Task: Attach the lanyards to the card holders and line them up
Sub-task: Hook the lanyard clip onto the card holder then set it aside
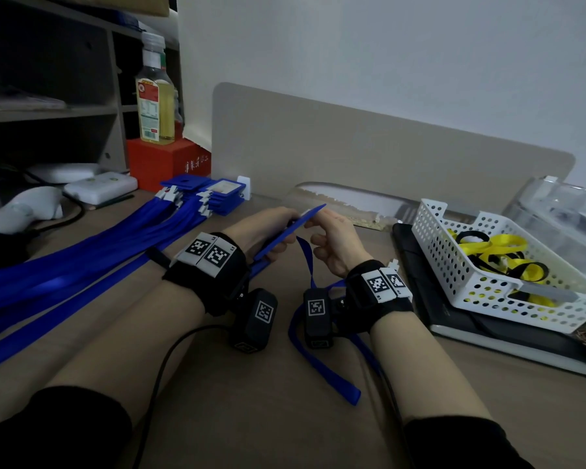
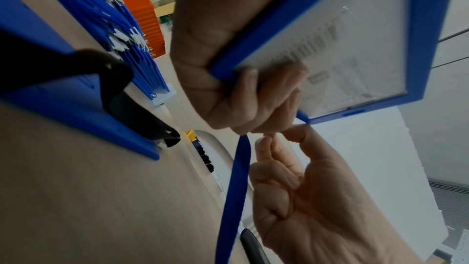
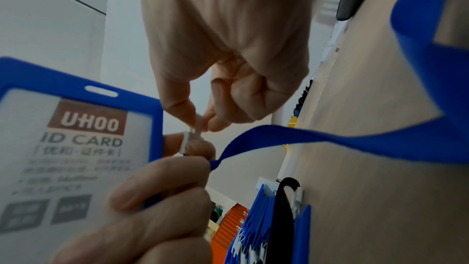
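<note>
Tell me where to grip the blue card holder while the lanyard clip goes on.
Grip the blue card holder by a long side edge, coming from the left as the left hand does. That probably leaves the slot clear for the white clip.

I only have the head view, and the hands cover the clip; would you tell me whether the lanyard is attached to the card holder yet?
Observer: Not yet. In the right wrist view the slot of the card holder is empty.
Operator: Where is the clip, then?
Observer: The right hand pinches the white clip beside the holder's edge.
Operator: And the left hand?
Observer: The left hand grips the holder, and the lanyard runs out from under its fingers.
</note>
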